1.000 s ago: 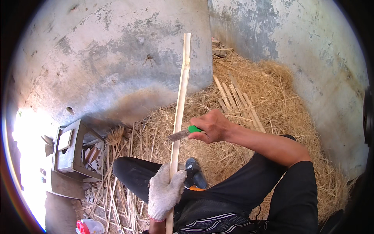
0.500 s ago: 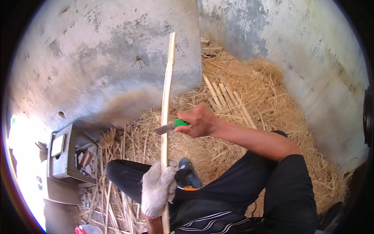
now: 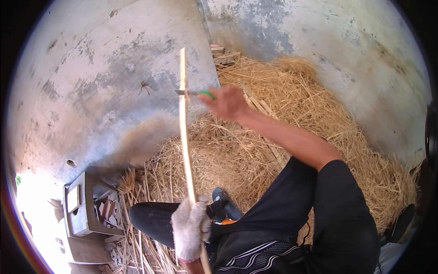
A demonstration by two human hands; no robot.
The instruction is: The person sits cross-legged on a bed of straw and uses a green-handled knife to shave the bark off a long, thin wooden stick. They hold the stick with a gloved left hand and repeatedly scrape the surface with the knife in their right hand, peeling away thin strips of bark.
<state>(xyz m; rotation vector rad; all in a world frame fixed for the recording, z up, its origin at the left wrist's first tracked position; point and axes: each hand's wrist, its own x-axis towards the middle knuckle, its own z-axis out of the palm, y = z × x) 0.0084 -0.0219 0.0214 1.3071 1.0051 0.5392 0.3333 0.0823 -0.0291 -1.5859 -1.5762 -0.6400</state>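
A long, pale split bamboo strip (image 3: 185, 144) stands up from my lap, leaning slightly left toward its far end. Near its lower part, my left hand (image 3: 189, 228), in a whitish knitted work glove, is closed around it. My bare right hand (image 3: 226, 101) grips a knife (image 3: 200, 93) by its green handle; the hand is a little blurred. The blade lies across the strip at its upper part, pointing left. Most of the handle is hidden inside my fist.
Straw-like shavings (image 3: 319, 100) cover the floor up to the walls. Several split strips (image 3: 257, 101) lie on them beyond my right arm. At left stands a grey wooden box frame (image 3: 82, 210) with scraps inside, beside thin sticks (image 3: 141, 242). My bent knees and dark shoe (image 3: 226, 204) lie below.
My right hand has moved the knife away from me, up along the strip toward its far end. The strip's face has turned somewhat, and the whole view has shifted slightly.
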